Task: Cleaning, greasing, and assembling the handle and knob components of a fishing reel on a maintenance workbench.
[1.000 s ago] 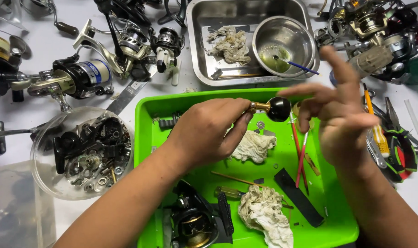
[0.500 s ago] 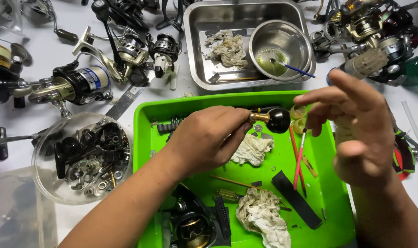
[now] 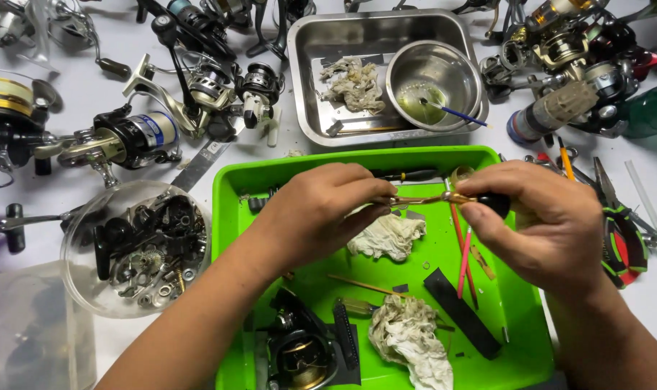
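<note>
Over a bright green tray (image 3: 227, 217), my left hand (image 3: 317, 213) pinches the thin gold arm of a fishing reel handle (image 3: 422, 198). My right hand (image 3: 541, 224) is closed around the handle's black knob (image 3: 496, 204) at the other end. The handle lies level between both hands. Below it rests a dirty white rag (image 3: 387, 236). A second rag (image 3: 409, 339) and a partly stripped black reel body (image 3: 303, 354) lie at the tray's near end.
A steel tray (image 3: 307, 79) behind holds a rag, a small steel bowl (image 3: 433, 87) and a brush. A clear round tub of reel parts (image 3: 137, 249) stands at left. Several fishing reels crowd the back and both far corners. Pliers (image 3: 621, 231) lie at right.
My right hand, spread open one second ago, has come down and closed on the black knob. The handle has swung level, and my left hand now grips its thin end.
</note>
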